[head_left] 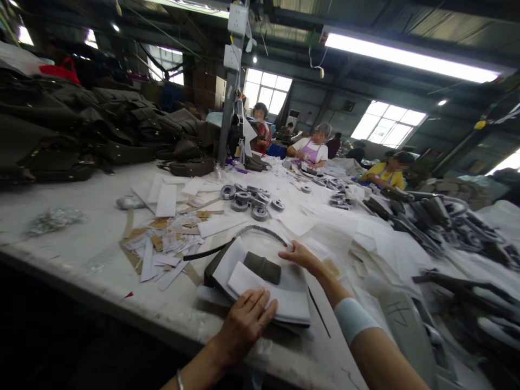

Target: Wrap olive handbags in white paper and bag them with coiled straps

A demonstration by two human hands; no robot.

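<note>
Bag (263, 268), dark grey, lies on the table (160, 310) near its front edge, between the two hands. White sheets (271, 297) cover much of its upper face; a dark patch shows between them. Strap (207, 253) arches along the bag's far side. Left hand (249, 318): laid palm-down over the near sheet, fingers extended, not clenched. Right hand (299, 255): fingertips by the strap's end, beyond the bag's right far corner; whether they pinch it, cannot tell. Paper scraps (162, 254) left of the bag; tape rolls (240, 201) beyond it. Judgement: step in hand seems to be steadying the covered bag while attending to the strap. Next move calls for a sure fingertip grip there, sheets kept flat.
</note>
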